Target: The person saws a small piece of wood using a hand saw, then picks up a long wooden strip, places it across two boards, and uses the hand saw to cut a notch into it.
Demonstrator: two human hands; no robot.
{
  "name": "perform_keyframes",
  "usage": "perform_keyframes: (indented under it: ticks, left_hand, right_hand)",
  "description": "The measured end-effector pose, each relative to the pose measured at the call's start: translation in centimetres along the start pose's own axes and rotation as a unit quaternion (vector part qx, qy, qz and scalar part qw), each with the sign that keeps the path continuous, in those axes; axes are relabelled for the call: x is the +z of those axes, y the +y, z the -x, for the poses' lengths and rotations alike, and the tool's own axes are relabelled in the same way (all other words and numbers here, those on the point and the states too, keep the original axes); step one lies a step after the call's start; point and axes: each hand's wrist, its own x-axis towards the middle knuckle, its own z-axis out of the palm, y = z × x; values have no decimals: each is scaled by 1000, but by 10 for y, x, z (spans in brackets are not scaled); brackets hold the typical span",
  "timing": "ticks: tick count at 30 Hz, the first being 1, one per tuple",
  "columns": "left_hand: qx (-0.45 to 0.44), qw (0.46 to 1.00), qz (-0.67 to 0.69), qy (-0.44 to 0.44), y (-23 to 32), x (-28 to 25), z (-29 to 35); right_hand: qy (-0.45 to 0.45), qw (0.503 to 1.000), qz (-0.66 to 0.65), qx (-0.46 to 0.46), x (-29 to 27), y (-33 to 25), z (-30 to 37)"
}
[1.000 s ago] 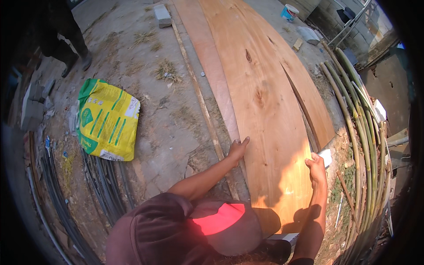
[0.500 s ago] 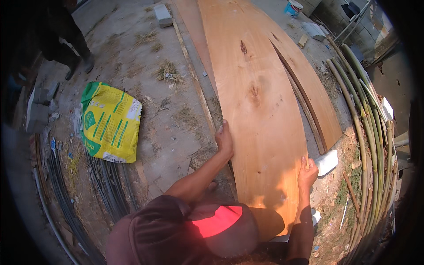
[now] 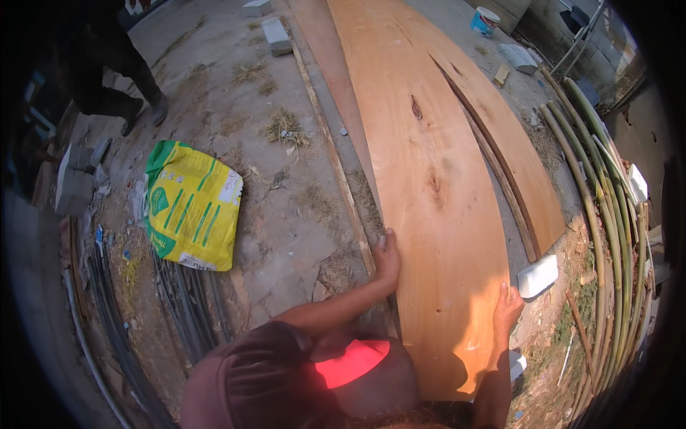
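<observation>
A long, light-brown wood sheet (image 3: 443, 236) with dark knots stretches away from me. My left hand (image 3: 386, 261) grips its left edge, thumb up on the edge. Lower down, my right hand (image 3: 508, 307) is closed on the right edge, thumb on top. Both hands hold this one sheet. To its right is another wood board (image 3: 539, 207), with a dark gap between the two. A paler, pinkish sheet (image 3: 325, 53) shows along the far left side. Shadow falls across the sheet's near end, partly hidden by my dark clothing.
A yellow and green sack (image 3: 196, 207) lies at left beside dark rods (image 3: 114, 314). A narrow wood strip (image 3: 325, 129) runs left of the sheet. White blocks (image 3: 537, 277), bamboo poles (image 3: 607, 236) and a bucket (image 3: 485, 21) are at right. A person (image 3: 118, 68) stands far left.
The held sheet has shifted slightly toward me and to the right, along with both hands. My view has moved a little, and the person at far left has shifted their legs.
</observation>
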Motion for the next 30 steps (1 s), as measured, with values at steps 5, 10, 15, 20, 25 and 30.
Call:
perform_keyframes:
  ticks: [5, 10, 15, 20, 25, 30]
  left_hand:
    - [-112, 994, -18, 3, -26, -33, -9]
    - [2, 993, 95, -75, -1, -46, 7]
    - [68, 996, 39, -42, 42, -26, -9]
    - [-8, 997, -21, -68, 68, -12, -142]
    - [116, 977, -168, -58, 94, -29, -150]
    - [173, 960, -217, -43, 45, -97, -119]
  right_hand:
    - [-50, 998, 6, 33, 1, -12, 32]
    - [-44, 999, 12, 18, 14, 4, 42]
    - [-41, 999, -3, 13, 12, -55, -13]
    - [-73, 997, -26, 4, 78, -98, -131]
    - [-54, 983, 169, 47, 138, -114, -160]
    - [-180, 963, 38, -196, 107, -165, -12]
